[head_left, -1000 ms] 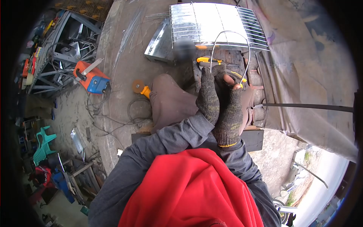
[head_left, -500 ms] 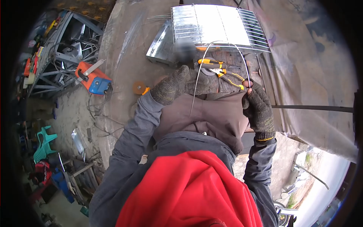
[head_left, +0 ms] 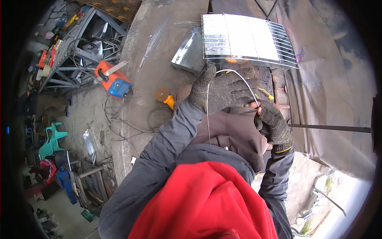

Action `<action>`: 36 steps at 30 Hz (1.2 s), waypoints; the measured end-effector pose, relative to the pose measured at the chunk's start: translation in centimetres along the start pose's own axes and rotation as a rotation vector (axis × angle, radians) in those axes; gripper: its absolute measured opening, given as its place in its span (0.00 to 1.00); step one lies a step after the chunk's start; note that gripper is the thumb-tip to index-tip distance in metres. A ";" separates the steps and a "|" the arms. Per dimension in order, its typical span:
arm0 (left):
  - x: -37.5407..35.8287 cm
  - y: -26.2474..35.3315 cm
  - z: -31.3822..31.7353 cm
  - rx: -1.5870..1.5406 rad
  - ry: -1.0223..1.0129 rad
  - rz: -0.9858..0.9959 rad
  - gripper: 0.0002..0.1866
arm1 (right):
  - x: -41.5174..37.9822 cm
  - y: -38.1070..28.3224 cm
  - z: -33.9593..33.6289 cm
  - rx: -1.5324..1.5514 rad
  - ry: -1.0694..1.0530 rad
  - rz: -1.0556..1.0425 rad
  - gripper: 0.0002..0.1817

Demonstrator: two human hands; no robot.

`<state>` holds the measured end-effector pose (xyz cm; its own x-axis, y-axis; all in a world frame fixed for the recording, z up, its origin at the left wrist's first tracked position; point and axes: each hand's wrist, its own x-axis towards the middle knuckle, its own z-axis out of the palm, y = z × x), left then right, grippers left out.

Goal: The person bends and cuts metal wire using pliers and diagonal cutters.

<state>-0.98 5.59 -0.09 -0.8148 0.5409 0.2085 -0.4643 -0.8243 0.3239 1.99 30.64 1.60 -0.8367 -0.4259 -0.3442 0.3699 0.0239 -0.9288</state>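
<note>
A thin bent metal wire (head_left: 234,71) arches up in front of my body. My right hand (head_left: 275,121), in a dark knitted glove with bare fingertips, pinches the wire near its right side. Gloved too, my left hand (head_left: 225,87) lies behind the arch with its fingers spread toward the right. Yellow-handled pliers (head_left: 266,94) show only in part beyond my left hand. Past them lies a wire grid with a shiny sheet (head_left: 246,38), and a folded metal piece (head_left: 189,49) rests left of it.
An orange and blue machine (head_left: 115,81) stands at the left with cables around it. A yellow grinder (head_left: 169,101) with a brown disc lies left of my left hand. Metal frames (head_left: 75,71) and a green chair (head_left: 52,139) are farther left. A dark bar (head_left: 330,128) extends at the right.
My left hand has moved right and opened out over the pliers, behind the wire. The dark blurred object near it no longer shows. My right hand still pinches the wire; the view has shifted.
</note>
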 end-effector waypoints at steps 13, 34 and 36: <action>-1.2 0.8 -0.8 -0.201 -0.090 0.133 0.47 | -0.4 -1.6 1.8 -0.085 0.142 -0.035 0.14; 0.0 1.9 1.9 -0.039 -0.035 0.088 0.40 | -0.4 -2.8 1.7 -0.241 0.158 -0.131 0.14; 0.3 1.8 2.6 -0.017 -0.013 0.093 0.39 | 0.0 -2.4 1.2 -0.261 0.200 -0.194 0.14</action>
<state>-1.21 4.71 2.93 -0.8502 0.4640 0.2489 -0.3929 -0.8737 0.2868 1.62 29.52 4.01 -0.9529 -0.2609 -0.1545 0.1032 0.2003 -0.9743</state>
